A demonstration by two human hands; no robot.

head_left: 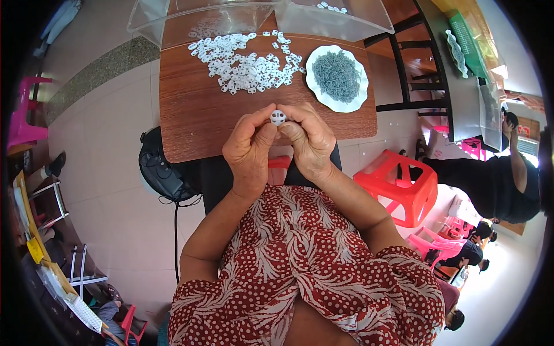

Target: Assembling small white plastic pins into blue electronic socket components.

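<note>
Between my two hands, just over the table's near edge, is a small white plastic piece with dark holes in its face. My left hand pinches it from the left with thumb and forefinger. From the other side, the thumb and fingers of my right hand close on the same piece. Beyond the hands lies a loose spread of small white two-holed plastic pieces. To their right, a white scalloped plate bears a heap of small grey-blue parts.
Clear plastic bins stand at the table's far edge. A red stool is at my right, and a black bag sits on the left below the table. Several people are in the room, one in black at right.
</note>
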